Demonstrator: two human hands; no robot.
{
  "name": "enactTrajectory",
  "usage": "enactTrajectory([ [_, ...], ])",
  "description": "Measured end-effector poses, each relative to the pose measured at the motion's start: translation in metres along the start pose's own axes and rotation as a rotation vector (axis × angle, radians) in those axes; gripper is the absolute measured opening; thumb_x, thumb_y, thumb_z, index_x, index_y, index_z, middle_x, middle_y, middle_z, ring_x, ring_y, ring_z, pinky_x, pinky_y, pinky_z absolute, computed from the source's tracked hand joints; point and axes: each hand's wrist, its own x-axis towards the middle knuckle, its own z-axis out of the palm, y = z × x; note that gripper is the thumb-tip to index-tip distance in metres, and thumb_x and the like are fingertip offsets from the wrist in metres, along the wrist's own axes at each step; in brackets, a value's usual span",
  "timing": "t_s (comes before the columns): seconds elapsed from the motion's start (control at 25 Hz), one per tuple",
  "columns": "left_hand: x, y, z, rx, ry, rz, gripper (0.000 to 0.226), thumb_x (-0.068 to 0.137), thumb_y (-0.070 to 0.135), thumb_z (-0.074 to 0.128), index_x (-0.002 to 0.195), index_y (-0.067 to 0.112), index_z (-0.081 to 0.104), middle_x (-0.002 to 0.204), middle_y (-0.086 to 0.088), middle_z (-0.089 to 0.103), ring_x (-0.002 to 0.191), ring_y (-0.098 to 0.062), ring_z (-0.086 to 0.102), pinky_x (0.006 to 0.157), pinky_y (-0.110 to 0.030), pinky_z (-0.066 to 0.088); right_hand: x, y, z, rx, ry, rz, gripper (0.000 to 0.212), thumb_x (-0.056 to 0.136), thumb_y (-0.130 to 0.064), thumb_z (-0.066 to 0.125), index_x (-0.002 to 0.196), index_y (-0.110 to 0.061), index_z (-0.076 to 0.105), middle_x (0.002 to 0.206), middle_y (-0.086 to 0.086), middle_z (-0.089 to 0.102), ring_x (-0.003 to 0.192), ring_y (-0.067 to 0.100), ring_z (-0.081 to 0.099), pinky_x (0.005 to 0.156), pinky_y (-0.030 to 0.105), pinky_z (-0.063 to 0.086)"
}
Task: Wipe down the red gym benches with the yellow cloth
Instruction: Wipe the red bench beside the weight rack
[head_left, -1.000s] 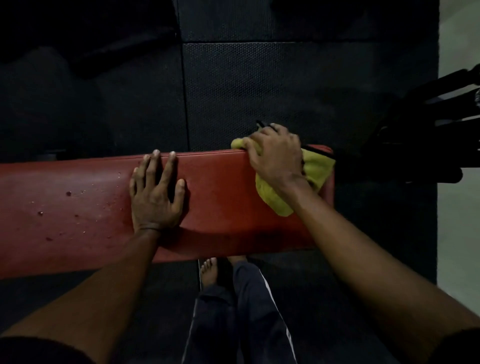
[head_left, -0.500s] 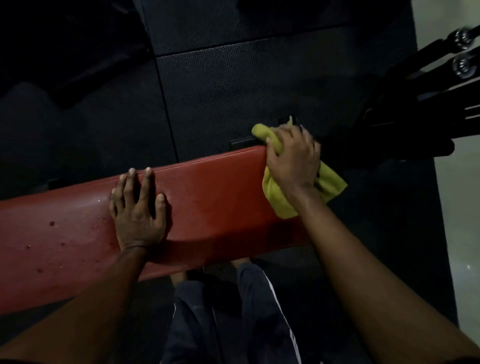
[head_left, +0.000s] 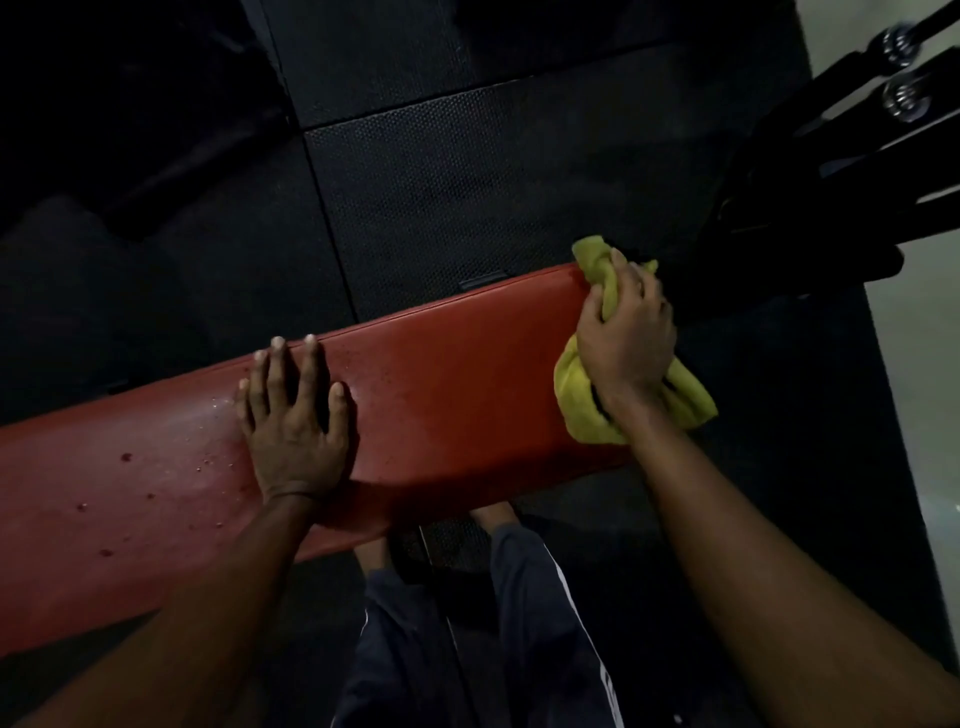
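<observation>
Red vinyl covers the gym bench (head_left: 441, 395), seen from the head view as it runs slantwise from lower left to upper right over black rubber floor tiles (head_left: 467, 182). The right hand (head_left: 626, 332) sits at the bench's right end, near its far corner, with fingers curled round the bunched yellow cloth (head_left: 688, 397). The cloth lies pressed on that end and spills over the edge, a grip that probably gathers it into 1 thick wad for wiping. The left hand (head_left: 293, 415) lies flat mid-bench, its fingers straight, spread and reaching the far edge. It holds nothing and apparently braces the body. Droplets (head_left: 124, 457) dot the left stretch of the bench, which looks not yet wiped. A black equipment frame (head_left: 831, 156) stands just beyond the right end.
</observation>
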Motion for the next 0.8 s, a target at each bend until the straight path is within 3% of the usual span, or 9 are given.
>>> enactTrajectory([
  [0.12, 0.000, -0.002, -0.006, 0.000, -0.048, 0.097, 0.060, 0.104, 0.048, 0.021, 0.161, 0.027, 0.019, 0.168, -0.008, 0.016, 0.156, -0.026, 0.007, 0.125, -0.050, 0.006, 0.019, 0.006, -0.002, 0.129, -0.024, 0.012, 0.043, 0.101, -0.044, 0.042, 0.138, -0.025, 0.055, 0.132, 0.003, 0.058, 0.115, 0.024, 0.059, 0.083, 0.033, 0.044],
  [0.28, 0.023, 0.020, -0.017, -0.007, -0.212, 0.426, 0.061, 0.103, 0.054, 0.024, 0.161, 0.034, 0.016, 0.167, -0.007, 0.015, 0.155, -0.027, 0.009, 0.123, -0.047, 0.007, -0.043, 0.038, -0.005, 0.105, 0.082, 0.055, 0.044, 0.103, -0.042, 0.043, 0.139, -0.021, 0.054, 0.137, 0.005, 0.057, 0.121, 0.024, 0.056, 0.094, 0.038, 0.045],
  [0.48, 0.031, 0.027, -0.004, 0.042, -0.133, 0.453, 0.066, 0.099, 0.059, 0.028, 0.160, 0.035, 0.020, 0.165, -0.008, 0.023, 0.152, -0.030, 0.018, 0.123, -0.049, 0.011, -0.115, 0.054, 0.005, -0.030, 0.131, 0.055, 0.046, 0.102, -0.036, 0.046, 0.144, -0.019, 0.050, 0.146, 0.005, 0.047, 0.133, 0.025, 0.046, 0.113, 0.048, 0.036],
  [0.56, 0.032, 0.024, -0.001, 0.029, -0.109, 0.457, 0.066, 0.097, 0.060, 0.030, 0.159, 0.036, 0.024, 0.164, -0.007, 0.027, 0.151, -0.030, 0.023, 0.122, -0.049, 0.013, -0.088, 0.048, 0.002, -0.029, 0.112, 0.141, 0.041, 0.101, -0.037, 0.045, 0.135, -0.018, 0.056, 0.134, 0.006, 0.055, 0.123, 0.030, 0.052, 0.101, 0.046, 0.042],
  [0.68, 0.035, 0.024, 0.004, 0.026, -0.065, 0.469, 0.065, 0.097, 0.060, 0.030, 0.158, 0.036, 0.028, 0.163, -0.007, 0.030, 0.149, -0.031, 0.027, 0.121, -0.049, 0.014, -0.047, 0.042, -0.002, 0.060, 0.103, 0.363, 0.036, 0.101, -0.042, 0.039, 0.108, -0.016, 0.062, 0.100, 0.003, 0.061, 0.098, 0.031, 0.063, 0.077, 0.037, 0.042],
  [0.72, 0.035, 0.023, 0.005, 0.033, -0.054, 0.475, 0.065, 0.097, 0.060, 0.030, 0.157, 0.036, 0.029, 0.162, -0.007, 0.031, 0.148, -0.031, 0.028, 0.121, -0.049, 0.014, -0.048, 0.042, 0.000, 0.066, 0.142, 0.388, 0.039, 0.100, -0.045, 0.037, 0.107, -0.016, 0.063, 0.101, 0.004, 0.063, 0.098, 0.031, 0.063, 0.078, 0.038, 0.043],
  [0.8, 0.033, 0.022, 0.005, 0.034, -0.037, 0.491, 0.065, 0.097, 0.061, 0.030, 0.157, 0.035, 0.031, 0.162, -0.007, 0.032, 0.147, -0.031, 0.029, 0.120, -0.049, 0.014, -0.074, 0.041, 0.006, 0.049, 0.219, 0.372, 0.043, 0.101, -0.047, 0.037, 0.124, -0.019, 0.061, 0.123, 0.005, 0.063, 0.114, 0.030, 0.058, 0.091, 0.044, 0.045],
])
